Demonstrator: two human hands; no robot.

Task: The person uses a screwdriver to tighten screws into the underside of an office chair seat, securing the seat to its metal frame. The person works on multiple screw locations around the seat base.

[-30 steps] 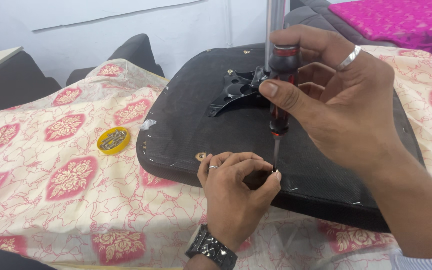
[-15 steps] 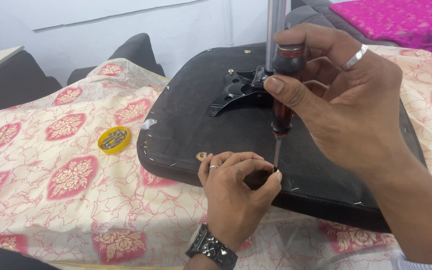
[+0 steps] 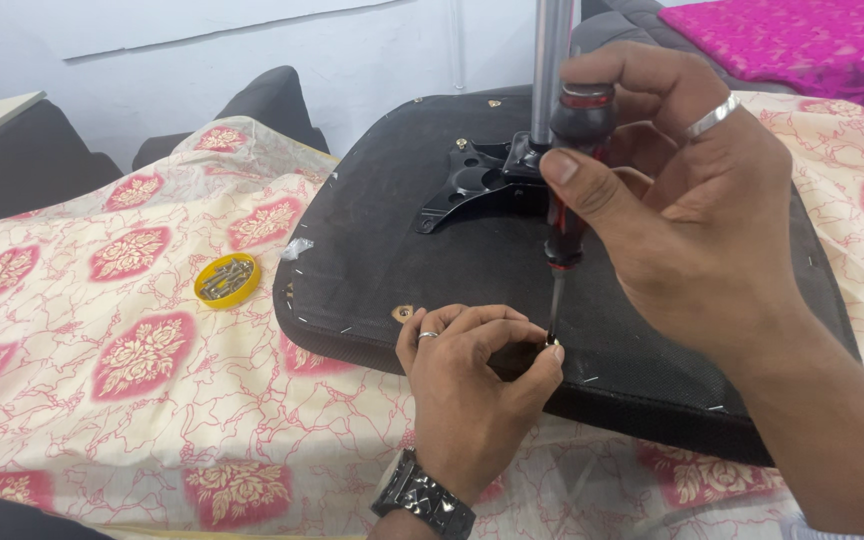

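The right hand [image 3: 692, 230] is closed around the handle of a screwdriver [image 3: 564, 190], thumb pressed against the black and red grip and the other fingers wrapped behind it; the tool stands nearly upright with its thin shaft pointing down to the near edge of an upturned chair seat [image 3: 432, 250]. The left hand [image 3: 477, 385] rests on that same edge, thumb and forefinger pinched together right at the tip of the shaft; what they pinch is too small to make out, though it appears to be a fastener held under the tip. The seat lies underside up on a patterned cloth [image 3: 132, 330], with a black metal bracket [image 3: 472, 180] and a grey metal post [image 3: 550, 60] rising from its middle. A yellow cap of small screws [image 3: 226, 279] sits on the cloth to the left, apart from the seat. Judgement on handling: the screwdriver is light and rigid, and its ribbed handle looks to give a firm hold high up, as taken here; the narrow tip would slip off easily if tilted. The seat appears stiff, fairly heavy and fabric-covered, so it should lie steady under pressure; its rim or the post looks the soundest place to grasp it.
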